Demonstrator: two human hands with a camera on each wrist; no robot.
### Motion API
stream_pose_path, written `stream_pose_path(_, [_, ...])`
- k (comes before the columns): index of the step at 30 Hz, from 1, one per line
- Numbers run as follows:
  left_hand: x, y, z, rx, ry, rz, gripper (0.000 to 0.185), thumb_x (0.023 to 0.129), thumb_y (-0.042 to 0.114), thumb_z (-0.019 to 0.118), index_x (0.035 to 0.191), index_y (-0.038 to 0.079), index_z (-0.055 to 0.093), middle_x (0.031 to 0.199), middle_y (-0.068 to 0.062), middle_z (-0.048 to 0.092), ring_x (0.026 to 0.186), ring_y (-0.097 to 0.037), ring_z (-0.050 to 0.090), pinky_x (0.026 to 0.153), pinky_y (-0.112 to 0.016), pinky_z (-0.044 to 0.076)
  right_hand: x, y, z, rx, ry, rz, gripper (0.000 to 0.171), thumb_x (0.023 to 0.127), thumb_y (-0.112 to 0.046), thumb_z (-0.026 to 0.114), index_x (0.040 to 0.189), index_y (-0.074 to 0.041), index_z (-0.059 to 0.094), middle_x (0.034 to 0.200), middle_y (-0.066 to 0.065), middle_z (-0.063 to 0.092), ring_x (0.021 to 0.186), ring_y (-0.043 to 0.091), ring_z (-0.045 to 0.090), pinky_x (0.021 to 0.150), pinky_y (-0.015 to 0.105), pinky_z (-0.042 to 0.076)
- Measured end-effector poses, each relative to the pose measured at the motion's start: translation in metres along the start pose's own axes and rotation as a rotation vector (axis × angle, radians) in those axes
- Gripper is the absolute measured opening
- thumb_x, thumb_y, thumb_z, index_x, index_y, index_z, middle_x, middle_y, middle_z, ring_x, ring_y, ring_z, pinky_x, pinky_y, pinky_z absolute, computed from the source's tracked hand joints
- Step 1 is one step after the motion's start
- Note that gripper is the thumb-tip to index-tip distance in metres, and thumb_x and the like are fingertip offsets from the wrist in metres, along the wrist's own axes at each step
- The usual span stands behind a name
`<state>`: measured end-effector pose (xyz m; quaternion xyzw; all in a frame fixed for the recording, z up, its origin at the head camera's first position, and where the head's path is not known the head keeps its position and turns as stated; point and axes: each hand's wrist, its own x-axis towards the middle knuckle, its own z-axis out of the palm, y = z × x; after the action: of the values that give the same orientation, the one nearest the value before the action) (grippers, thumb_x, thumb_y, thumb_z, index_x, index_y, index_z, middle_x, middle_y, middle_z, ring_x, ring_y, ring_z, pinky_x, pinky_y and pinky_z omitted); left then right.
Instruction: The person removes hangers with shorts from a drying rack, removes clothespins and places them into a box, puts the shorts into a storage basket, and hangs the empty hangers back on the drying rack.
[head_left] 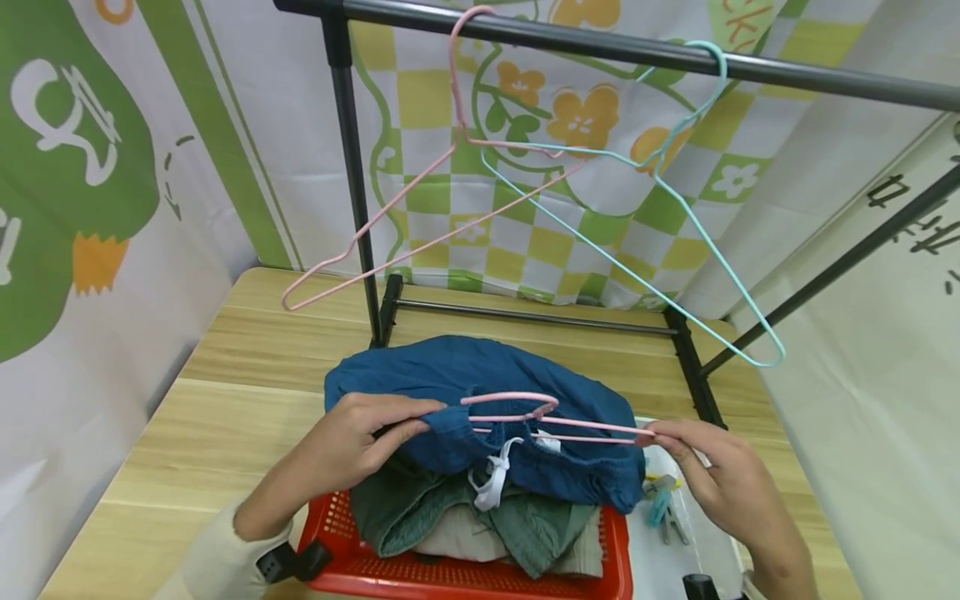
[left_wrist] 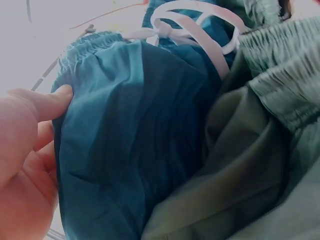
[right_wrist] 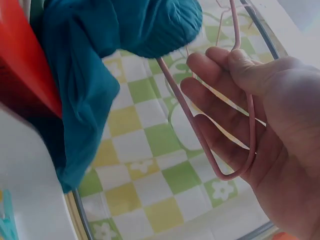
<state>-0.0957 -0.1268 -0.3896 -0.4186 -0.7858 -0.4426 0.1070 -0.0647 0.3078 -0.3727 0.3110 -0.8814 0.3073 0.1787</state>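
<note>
Head view: left hand (head_left: 360, 437) pinches the waistband of blue shorts (head_left: 480, 400) atop a red basket (head_left: 465, 575), while right hand (head_left: 720, 475) clasps one end of a pink hanger (head_left: 555, 421). Threading likely goes best with the waistband held taut and open.

A cream sleeve (head_left: 217, 554) covers the left forearm, with a black strap (head_left: 288, 562) (camera mount) at the wrist.

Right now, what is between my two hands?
In the head view, the blue shorts waistband and pink hanger span between left hand and right hand.
</note>
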Motion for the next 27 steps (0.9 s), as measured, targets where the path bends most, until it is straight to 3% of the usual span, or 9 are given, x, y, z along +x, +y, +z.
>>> stream_pose_path(7, [-0.004, -0.001, -0.001, 0.079, -0.042, -0.027, 0.034, 0.092, -0.004, 0.072, 0.125, 0.006, 0.074, 0.116, -0.005, 0.075, 0.103, -0.02, 0.073, 0.083, -0.039, 0.06, -0.012, 0.004, -0.011, -0.008, 0.041, 0.037, 0.027, 0.087, 0.015, 0.071, 0.106, -0.004, 0.076, 0.095, 0.0, 0.075, 0.08, 0.002, 0.063, 0.064, 0.013, 0.043])
stream_pose_path(13, [-0.008, 0.0, -0.004, 0.093, -0.113, -0.1, 0.031, 0.096, 0.001, 0.071, 0.126, 0.005, 0.074, 0.118, -0.006, 0.074, 0.104, -0.019, 0.072, 0.084, -0.039, 0.06, -0.019, 0.01, -0.02, 0.009, 0.062, 0.022, 0.018, 0.093, 0.008, 0.069, 0.107, -0.001, 0.075, 0.097, -0.003, 0.076, 0.096, -0.003, 0.067, 0.086, 0.01, 0.048])
stream_pose_path(22, [-0.012, 0.0, -0.008, 0.104, -0.208, -0.154, 0.033, 0.097, 0.002, 0.069, 0.13, 0.005, 0.072, 0.12, -0.008, 0.073, 0.093, -0.01, 0.071, 0.078, -0.028, 0.06, -0.026, 0.015, -0.033, 0.043, 0.076, -0.006, 0.015, 0.102, -0.013, 0.065, 0.106, -0.003, 0.076, 0.098, -0.003, 0.075, 0.097, -0.003, 0.065, 0.09, 0.008, 0.045])
stream_pose_path(27, [-0.014, -0.001, -0.011, 0.072, -0.273, -0.182, 0.036, 0.098, 0.0, 0.067, 0.133, 0.005, 0.07, 0.123, -0.009, 0.072, 0.08, -0.004, 0.063, 0.065, -0.02, 0.053, -0.033, 0.015, -0.041, 0.057, 0.081, -0.015, 0.016, 0.102, -0.013, 0.065, 0.105, -0.003, 0.077, 0.098, -0.002, 0.075, 0.099, -0.003, 0.065, 0.09, 0.009, 0.046])
